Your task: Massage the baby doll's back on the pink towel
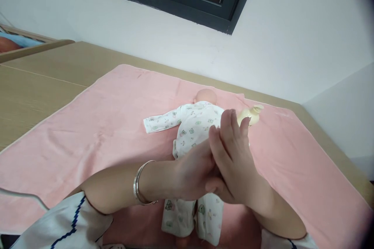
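My left hand (194, 173), with silver bangles on its wrist, meets my right hand (238, 163) palm to palm. The right hand's fingers are stretched out and angled upward. Most of the left fingers are hidden behind it. No object shows between the palms. Below them a baby doll (194, 124) in a white printed outfit lies stretched out, its head (206, 96) towards the wall. My hands cover the doll's middle and its arm on the right. Just beyond my right fingertips is a pale yellow bottle (250, 116), partly hidden.
Under the doll, a pink mat (117, 124) covers much of the wooden table (37, 97). A white wall (277, 46) with a dark-framed window (187, 2) rises behind. At left are a grey cable (23, 193) and a wooden-edged bed or tray with blue cloth (25, 40).
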Available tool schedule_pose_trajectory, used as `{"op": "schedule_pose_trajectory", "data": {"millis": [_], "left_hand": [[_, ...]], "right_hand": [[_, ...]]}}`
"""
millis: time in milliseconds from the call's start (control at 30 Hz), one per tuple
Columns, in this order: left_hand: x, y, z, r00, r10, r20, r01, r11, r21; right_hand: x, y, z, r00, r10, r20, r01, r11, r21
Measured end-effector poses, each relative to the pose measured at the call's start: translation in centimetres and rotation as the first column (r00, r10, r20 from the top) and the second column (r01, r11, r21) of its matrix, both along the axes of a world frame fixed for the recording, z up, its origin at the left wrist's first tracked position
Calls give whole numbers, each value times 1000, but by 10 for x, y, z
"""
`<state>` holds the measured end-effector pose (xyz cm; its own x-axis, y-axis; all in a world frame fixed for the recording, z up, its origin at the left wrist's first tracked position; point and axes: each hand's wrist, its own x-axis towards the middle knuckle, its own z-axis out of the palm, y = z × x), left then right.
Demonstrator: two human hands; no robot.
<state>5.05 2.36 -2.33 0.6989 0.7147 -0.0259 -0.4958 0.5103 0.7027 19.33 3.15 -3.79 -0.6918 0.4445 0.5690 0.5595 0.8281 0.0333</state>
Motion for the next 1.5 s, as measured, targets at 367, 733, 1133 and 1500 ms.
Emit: {"op": "schedule_pose_trajectory", "data": {"millis": [367,733,1133,1500], "left_hand": [[-23,62,4,873,476,-105,-463,877,128],[-11,152,-98,347,860,-374,-511,508,694],[-13,143,-127,248,932,-266,-296,334,895],[-12,151,-141,224,957,-183,-266,240,934]], "right_hand": [[-28,-2,-22,987,153,-41,-157,974,-162],[-23,54,-35,973,-230,14,214,878,-428],[-17,102,-79,838,-512,191,544,757,-360],[-1,134,-82,891,-447,80,428,768,-477]]}}
